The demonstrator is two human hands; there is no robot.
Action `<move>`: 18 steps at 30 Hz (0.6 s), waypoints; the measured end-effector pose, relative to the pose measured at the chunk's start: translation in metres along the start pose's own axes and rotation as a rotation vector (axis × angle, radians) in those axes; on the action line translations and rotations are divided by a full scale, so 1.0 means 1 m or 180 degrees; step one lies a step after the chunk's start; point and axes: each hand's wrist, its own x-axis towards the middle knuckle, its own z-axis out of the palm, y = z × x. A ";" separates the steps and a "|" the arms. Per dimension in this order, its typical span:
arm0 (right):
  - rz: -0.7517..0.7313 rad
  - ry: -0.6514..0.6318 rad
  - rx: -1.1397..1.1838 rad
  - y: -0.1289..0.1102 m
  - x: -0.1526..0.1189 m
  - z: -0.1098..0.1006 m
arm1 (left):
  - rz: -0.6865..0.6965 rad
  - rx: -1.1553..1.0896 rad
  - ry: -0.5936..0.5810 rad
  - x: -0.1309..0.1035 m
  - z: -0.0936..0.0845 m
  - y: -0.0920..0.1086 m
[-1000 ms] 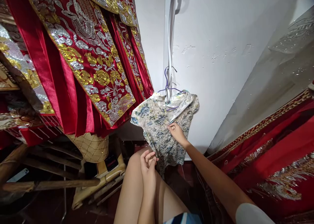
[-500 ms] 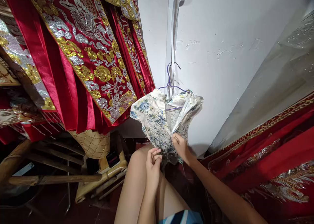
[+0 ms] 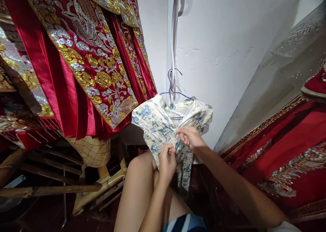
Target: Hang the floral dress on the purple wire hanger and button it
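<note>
A pale floral blouse (image 3: 156, 125) with blue, green and yellow print hangs on a purple hanger (image 3: 171, 81) by the white wall. My left hand (image 3: 168, 159) pinches the blouse's front low along the opening. Higher up, my right hand (image 3: 189, 136) has thumb and finger closed on the other front edge, just below the V of the neck. The two front edges lie close together between my hands. Behind my right hand and wrist, part of the blouse's right side is hidden; its hem hangs down past my knees.
Red costumes with gold and silver sequins (image 3: 103, 77) hang at the left. Below them stands a bamboo chair (image 3: 102, 188). More red beaded cloth (image 3: 287, 150) lies along the right, beside a clear plastic cover (image 3: 270, 82). A white strap (image 3: 173, 32) runs down the wall.
My left hand has moved up and right and now pinches the blouse's front. My right hand has risen slightly along the edge. The blouse's front is drawn closer together.
</note>
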 end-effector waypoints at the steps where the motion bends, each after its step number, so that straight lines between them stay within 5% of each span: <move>1: -0.0072 0.0007 0.0069 -0.017 0.009 0.000 | 0.0037 0.0103 0.0019 -0.003 0.001 -0.002; 5: -0.0470 0.0276 0.0353 -0.081 0.043 0.012 | 0.0231 0.0351 -0.0199 -0.006 0.005 -0.011; 9: -0.0762 0.0292 0.0263 -0.097 0.052 0.029 | 0.0301 0.0412 -0.0586 0.014 -0.006 -0.007; 11: -0.0900 0.0179 0.0121 -0.089 0.047 0.031 | 0.0438 0.0322 -0.0614 0.039 -0.020 0.009; 14: -0.1164 0.0139 -0.0147 -0.078 0.038 0.028 | 0.0962 0.0262 -0.0098 0.089 -0.043 0.048; 18: -0.1429 0.0160 -0.0454 -0.076 0.040 0.025 | 0.1745 0.0923 -0.0074 0.146 -0.051 0.098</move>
